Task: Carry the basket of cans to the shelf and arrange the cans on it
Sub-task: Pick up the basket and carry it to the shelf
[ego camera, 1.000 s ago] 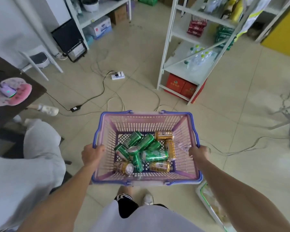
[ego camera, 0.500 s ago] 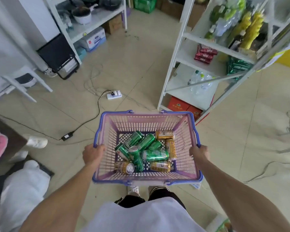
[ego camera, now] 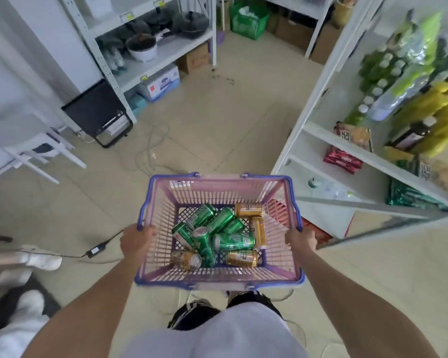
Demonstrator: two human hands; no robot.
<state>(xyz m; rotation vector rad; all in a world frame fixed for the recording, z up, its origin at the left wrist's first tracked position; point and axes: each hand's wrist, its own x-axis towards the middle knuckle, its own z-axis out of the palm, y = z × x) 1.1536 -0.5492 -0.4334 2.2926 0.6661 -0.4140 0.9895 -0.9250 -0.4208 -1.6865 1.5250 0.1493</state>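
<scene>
I hold a pink plastic basket with a blue rim in front of me above the floor. My left hand grips its left rim and my right hand grips its right rim. Inside lie several green cans and gold cans, all on their sides in a loose pile. A white shelf unit stands just right of the basket, its levels stocked with bottles, red packets and green packs.
Cables and a black power adapter lie on the tiled floor to the left. A second white rack with pots stands at the back left, a black case leans beside it. Another person's legs and white shoe are at far left.
I have walked forward with the basket. The right shelf unit is now much closer, level with the basket's right side. My grip on both rims is unchanged.
</scene>
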